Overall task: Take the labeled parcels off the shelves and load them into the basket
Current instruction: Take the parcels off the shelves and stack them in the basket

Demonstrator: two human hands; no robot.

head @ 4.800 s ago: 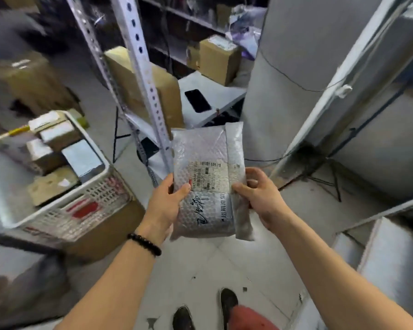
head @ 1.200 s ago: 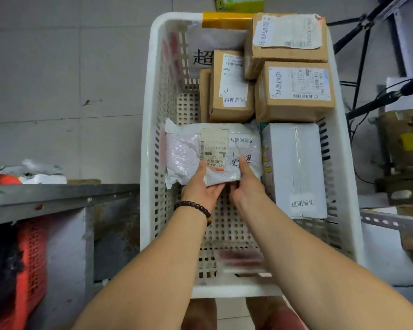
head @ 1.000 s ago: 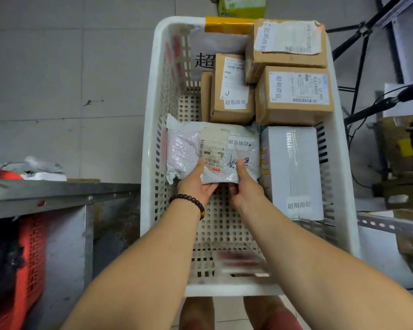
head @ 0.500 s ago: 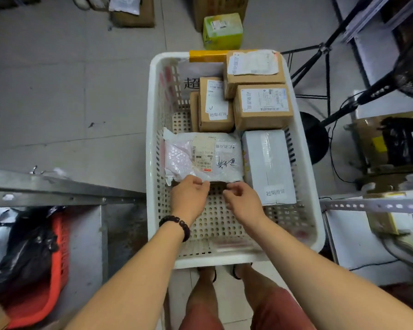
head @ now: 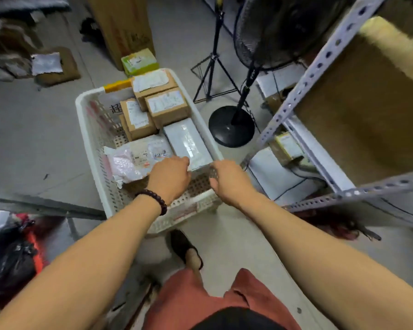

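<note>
Basket (head: 89, 129): white, perforated, set on the floor
Bubble-wrap parcel (head: 138, 158): laid flat inside the basket by its left wall, label up
White box (head: 187, 144): laid inside the basket, along its right wall
Brown boxes (head: 167, 107): labelled, packed at the basket's far end
Left hand (head: 169, 177): held over the basket, fingers curled under; grasp cannot be told
Right hand (head: 229, 179): at the basket's near right rim, fingers curled; grasp cannot be told

grey concrete floor (head: 34, 144), a black standing fan (head: 231, 126), a perforated metal shelving rack (head: 320, 60) at right.
</note>
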